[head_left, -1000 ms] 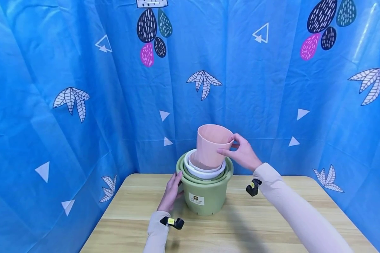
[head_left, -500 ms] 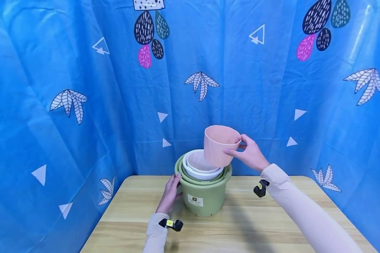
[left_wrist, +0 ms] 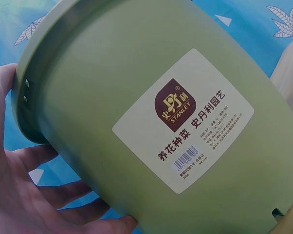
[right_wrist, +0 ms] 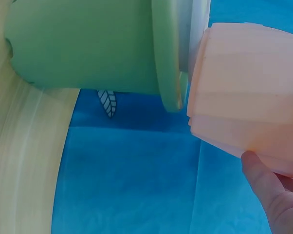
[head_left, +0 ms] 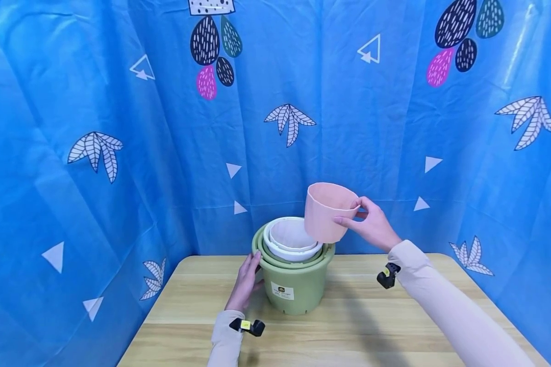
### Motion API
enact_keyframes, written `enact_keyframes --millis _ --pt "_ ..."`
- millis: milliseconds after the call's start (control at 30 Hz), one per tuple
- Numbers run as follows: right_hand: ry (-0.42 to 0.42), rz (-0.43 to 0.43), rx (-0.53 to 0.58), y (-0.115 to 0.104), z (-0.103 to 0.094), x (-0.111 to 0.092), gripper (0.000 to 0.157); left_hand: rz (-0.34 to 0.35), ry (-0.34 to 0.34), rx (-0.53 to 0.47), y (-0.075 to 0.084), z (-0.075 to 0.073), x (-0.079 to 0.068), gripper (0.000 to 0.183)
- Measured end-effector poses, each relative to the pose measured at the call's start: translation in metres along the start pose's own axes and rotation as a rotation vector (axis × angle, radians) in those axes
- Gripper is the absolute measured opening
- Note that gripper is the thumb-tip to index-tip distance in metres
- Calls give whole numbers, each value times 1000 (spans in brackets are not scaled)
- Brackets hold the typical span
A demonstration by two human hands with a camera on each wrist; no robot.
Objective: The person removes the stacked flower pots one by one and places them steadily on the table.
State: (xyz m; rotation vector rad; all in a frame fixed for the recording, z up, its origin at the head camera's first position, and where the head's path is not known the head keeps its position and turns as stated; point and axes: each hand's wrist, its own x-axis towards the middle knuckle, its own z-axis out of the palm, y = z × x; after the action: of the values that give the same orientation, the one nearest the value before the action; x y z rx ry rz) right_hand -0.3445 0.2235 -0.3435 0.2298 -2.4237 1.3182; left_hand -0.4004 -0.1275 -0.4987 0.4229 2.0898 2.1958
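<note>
A large green flowerpot [head_left: 294,290] with a paper label [left_wrist: 183,122] stands upright on the table, with another green pot and white pots [head_left: 291,253] nested inside it. My left hand [head_left: 244,283] holds it at the left side, thumb at the rim and fingers along the wall below, as the left wrist view shows. Above the nest's right edge hangs a pink flowerpot [head_left: 328,219], slightly tilted. My right hand [head_left: 369,223] pinches its rim, thumb outside and fingers at the inner side. The right wrist view shows the pink pot's base beside the green rim.
The wooden table [head_left: 188,336] extends around the pots. A blue patterned curtain [head_left: 275,168] hangs behind it and along both sides. Each wrist wears a small black device [head_left: 248,326] over a light sleeve.
My right hand has lifted the pink pot out of the white pots and moved it to the right. My left hand stays on the green pot.
</note>
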Motion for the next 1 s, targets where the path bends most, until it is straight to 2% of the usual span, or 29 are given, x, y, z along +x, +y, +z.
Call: enact_keyframes --millis 500,1000 --pt "29 50 -5 18 -13 -8 56 -11 3 -8 1 1 0 77" --pt "56 70 -21 26 -21 -17 56 -9 1 -1 2 0 -2 79"
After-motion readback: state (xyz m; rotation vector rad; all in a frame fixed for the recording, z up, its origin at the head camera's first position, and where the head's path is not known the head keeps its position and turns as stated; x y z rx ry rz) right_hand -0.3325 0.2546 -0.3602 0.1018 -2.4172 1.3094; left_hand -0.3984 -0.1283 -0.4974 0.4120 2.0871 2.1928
